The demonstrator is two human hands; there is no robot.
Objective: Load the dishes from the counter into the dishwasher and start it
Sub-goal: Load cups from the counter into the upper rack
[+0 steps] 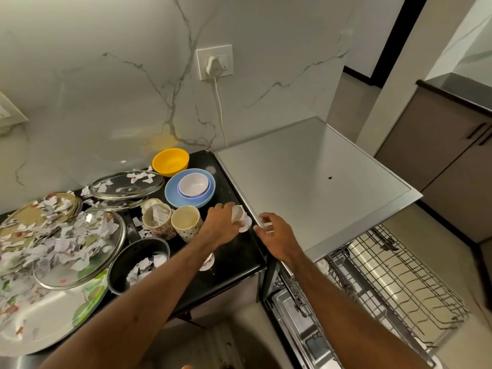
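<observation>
The left hand (221,226) reaches over the black counter (234,251) and curls its fingers round a small white cup (239,214), which lies tilted at the counter's right edge, just beside the dishwasher (314,182). The right hand (278,233) hovers near it over the silver rim of the dishwasher's top with its fingers bent; something white shows at the fingertips, but whether the hand is grasping it cannot be told. Just left of the left hand stand a cream cup (186,222) and, touching it, a flowered cup (157,222) stuffed with torn paper; the print on that paper is too small to read. Another pale cup (207,262) peeks out from under the left forearm. Behind the cups a white bowl (193,184) sits inside a blue bowl (173,194), with a yellow bowl (170,161) against the wall. To the left are a glass lid (125,182), a black pot (125,265) and stacked plates (29,217), all strewn with paper scraps (66,241). Below the right arm the dishwasher's wire rack (399,278) is pulled out, with one white cup (323,266) at its near left corner. On the marble wall above, a white plug (214,63) sits in a socket.
</observation>
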